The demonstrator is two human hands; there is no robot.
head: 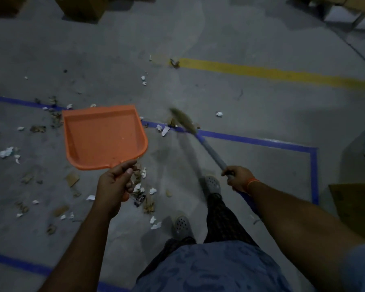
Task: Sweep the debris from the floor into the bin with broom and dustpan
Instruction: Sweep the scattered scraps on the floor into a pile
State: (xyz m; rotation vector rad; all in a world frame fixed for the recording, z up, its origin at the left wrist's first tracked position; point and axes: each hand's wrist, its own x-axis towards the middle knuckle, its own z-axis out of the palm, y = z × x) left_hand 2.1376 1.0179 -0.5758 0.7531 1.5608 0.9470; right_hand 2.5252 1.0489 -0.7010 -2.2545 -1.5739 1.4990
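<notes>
Sweeping barely begun, we judge: our left hand [116,186] grips the empty dustpan [103,137] aloft at centre-left, right hand [239,179] grips the broom [183,121], debris [144,187] litters the floor [240,106], no bin visible.

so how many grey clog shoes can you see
2: one grey perforated clog shoe is forward, beside the broom's grey handle; the other is nearer, left of the patterned trouser leg.

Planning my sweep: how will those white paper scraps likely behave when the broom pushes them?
The paper scraps look torn and crumpled, so probably very light and apt to flutter or skip past the broom. They lie scattered and small; they'd likely slide easily over the smooth floor.
</notes>
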